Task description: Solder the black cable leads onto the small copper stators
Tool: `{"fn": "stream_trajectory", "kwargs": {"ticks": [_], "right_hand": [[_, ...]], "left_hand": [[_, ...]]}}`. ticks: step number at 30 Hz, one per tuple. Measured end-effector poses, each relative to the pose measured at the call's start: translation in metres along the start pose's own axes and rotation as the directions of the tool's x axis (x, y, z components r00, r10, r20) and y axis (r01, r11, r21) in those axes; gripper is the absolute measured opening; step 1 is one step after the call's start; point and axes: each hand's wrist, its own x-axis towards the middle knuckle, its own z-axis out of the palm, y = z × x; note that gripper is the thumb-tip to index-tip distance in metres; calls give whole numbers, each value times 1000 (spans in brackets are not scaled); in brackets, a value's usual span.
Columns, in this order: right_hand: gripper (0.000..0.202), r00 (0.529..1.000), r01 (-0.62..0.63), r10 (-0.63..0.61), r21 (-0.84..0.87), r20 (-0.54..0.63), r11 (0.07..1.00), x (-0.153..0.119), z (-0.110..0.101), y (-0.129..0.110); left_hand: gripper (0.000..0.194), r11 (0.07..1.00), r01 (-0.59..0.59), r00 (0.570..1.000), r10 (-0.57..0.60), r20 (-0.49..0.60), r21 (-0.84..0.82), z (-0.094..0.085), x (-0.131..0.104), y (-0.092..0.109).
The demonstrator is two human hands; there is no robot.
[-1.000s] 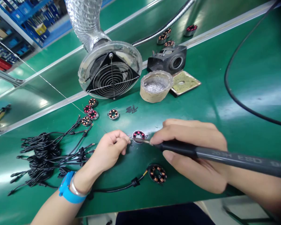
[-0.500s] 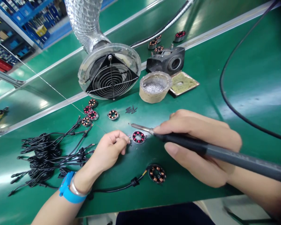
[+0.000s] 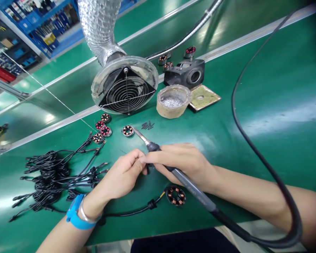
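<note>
My right hand (image 3: 184,163) is closed around a soldering iron (image 3: 193,189), whose metal tip points up and left beside a copper-wound stator (image 3: 127,131). Its fingers meet those of my left hand (image 3: 126,172), which is pinched at the fingertips; what it holds is too small and covered to name. The red-wound stator between the hands is hidden now. Nearer the table's front edge lies another copper-wound stator (image 3: 176,195), joined to a black cable (image 3: 129,212). Small dark tube pieces (image 3: 147,125) lie beyond my hands.
A fume extractor (image 3: 125,86) hangs above the green table. Behind are a round container (image 3: 173,110), a soldering iron stand (image 3: 184,74) and a yellow sponge (image 3: 204,98). Black cables (image 3: 47,175) are piled left, near several stators (image 3: 105,131). The iron's cord (image 3: 242,128) loops at right.
My right hand has moved left against my left hand, covering the red-wound stator. The iron has turned steeper, its tip shifting up and left, and its cord has swung into lower view.
</note>
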Motion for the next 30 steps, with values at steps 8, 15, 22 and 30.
{"fn": "stream_trajectory", "kwargs": {"ticks": [8, 15, 22, 30], "right_hand": [[32, 998, -59, 58, 22, 28, 998, -6, 2, -5], [36, 999, -34, 34, 11, 17, 999, -6, 6, -5], [28, 997, -67, 66, -21, -47, 998, -1, 3, -8], [37, 994, -74, 66, 93, 88, 993, -3, -5, 2]], "left_hand": [[23, 989, -37, 997, 47, -65, 141, 0, 1, 6], [28, 992, 29, 999, -32, -22, -120, 2, 2, -2], [33, 933, 154, 988, -146, 50, -326, 6, 5, -3], [30, 895, 225, 970, -244, -2, -384, 7, 7, 0]]}}
